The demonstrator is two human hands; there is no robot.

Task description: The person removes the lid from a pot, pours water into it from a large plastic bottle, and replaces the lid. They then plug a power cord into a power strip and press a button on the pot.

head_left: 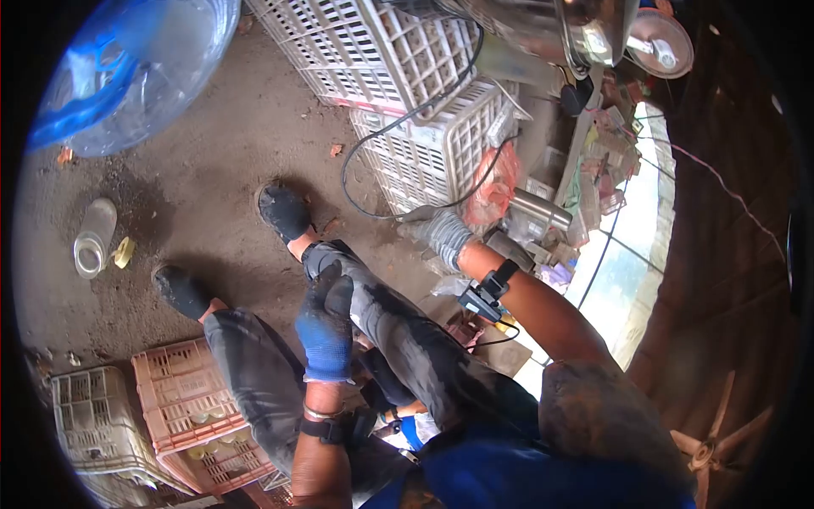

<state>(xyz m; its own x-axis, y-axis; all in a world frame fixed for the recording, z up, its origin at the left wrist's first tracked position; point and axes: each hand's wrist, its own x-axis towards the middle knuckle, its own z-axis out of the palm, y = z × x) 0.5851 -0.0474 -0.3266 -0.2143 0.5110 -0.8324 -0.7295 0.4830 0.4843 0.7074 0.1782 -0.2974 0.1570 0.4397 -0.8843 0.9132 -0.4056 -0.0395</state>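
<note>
My right hand (437,236), in a grey-and-white glove, reaches toward the stacked white crates. Its fingers are closed at a black cable (360,146), which loops down from above, passes the fingertips and runs up to the right. My left hand (326,327), in a blue glove with dark fingers, is over my legs with its fingers curled closed. What it holds, if anything, is hidden. Beside my right hand are a crumpled red plastic bag (494,182) and a shiny metal cylinder (540,208).
White plastic crates (424,161) are stacked ahead. Pink crates (182,394) and a grey crate (89,416) stand at lower left. On the dirt floor lies a clear container (95,237) with a yellow piece (124,252). A blue-and-clear plastic tub (182,72) is at upper left.
</note>
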